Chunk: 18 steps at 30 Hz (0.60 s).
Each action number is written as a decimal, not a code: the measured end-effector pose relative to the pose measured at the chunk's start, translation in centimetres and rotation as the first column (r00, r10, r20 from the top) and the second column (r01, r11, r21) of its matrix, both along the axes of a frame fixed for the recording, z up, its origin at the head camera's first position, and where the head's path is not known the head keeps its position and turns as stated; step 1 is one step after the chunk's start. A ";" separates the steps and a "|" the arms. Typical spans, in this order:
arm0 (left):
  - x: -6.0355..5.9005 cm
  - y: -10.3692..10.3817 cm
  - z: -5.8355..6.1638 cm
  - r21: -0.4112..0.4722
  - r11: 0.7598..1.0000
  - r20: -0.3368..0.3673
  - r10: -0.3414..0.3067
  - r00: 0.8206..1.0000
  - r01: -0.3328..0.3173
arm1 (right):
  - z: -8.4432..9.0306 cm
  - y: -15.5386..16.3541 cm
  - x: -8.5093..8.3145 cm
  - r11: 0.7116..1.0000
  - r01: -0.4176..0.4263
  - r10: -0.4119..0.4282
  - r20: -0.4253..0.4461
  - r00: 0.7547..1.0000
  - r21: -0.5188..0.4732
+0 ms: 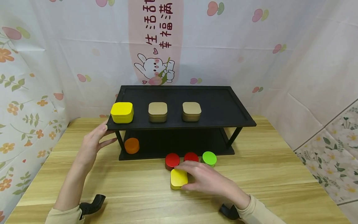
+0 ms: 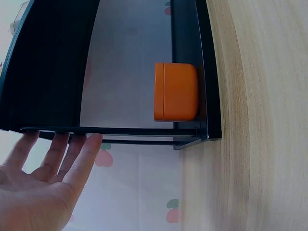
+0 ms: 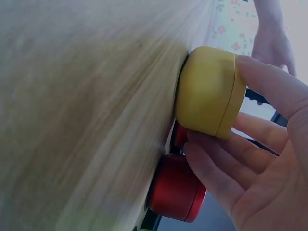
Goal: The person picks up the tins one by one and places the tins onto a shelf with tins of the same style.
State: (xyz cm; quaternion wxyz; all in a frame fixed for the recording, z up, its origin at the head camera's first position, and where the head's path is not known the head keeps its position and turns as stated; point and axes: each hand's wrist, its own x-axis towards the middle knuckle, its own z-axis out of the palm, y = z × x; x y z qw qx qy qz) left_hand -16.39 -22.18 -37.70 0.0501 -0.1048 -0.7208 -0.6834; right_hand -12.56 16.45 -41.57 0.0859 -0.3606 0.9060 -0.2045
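On wooden table (image 1: 251, 174), square yellow tin (image 1: 178, 178), rounded corners, right hand (image 1: 207, 180) gripping

shelf (image 1: 223, 105): 3 tins on top | 1 tin (image 1: 131, 145) below | 4 tins in front

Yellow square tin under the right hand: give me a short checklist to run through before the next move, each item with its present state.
1. Right hand has a grip on the yellow tin: ok.
2. Tin still rests on the table: ok.
3. Left hand steadies the black shelf, fingers straight: ok.
4. Free space on the top tier right of the gold tins: ok.
5. Red tins crowd the yellow tin: not ok.
6. Tin's lid is seated: cannot tell.
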 end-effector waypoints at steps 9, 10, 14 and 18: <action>0.0 0.0 0.0 -0.008 1.000 0.004 0.007 1.000 -0.007 | -0.2 -0.1 0.0 1.000 0.004 -0.004 -0.014 1.000 0.025; 0.0 0.0 0.0 -0.008 1.000 0.004 0.008 1.000 -0.008 | -0.2 -0.1 0.1 1.000 0.004 -0.003 -0.015 1.000 0.025; 0.0 0.0 0.0 -0.010 1.000 0.007 0.010 1.000 -0.010 | -0.2 -0.1 0.1 1.000 0.006 -0.006 -0.010 1.000 0.023; 0.0 0.0 0.0 -0.016 1.000 0.006 0.009 1.000 -0.009 | -0.2 -0.1 0.2 1.000 0.009 -0.009 -0.008 1.000 0.012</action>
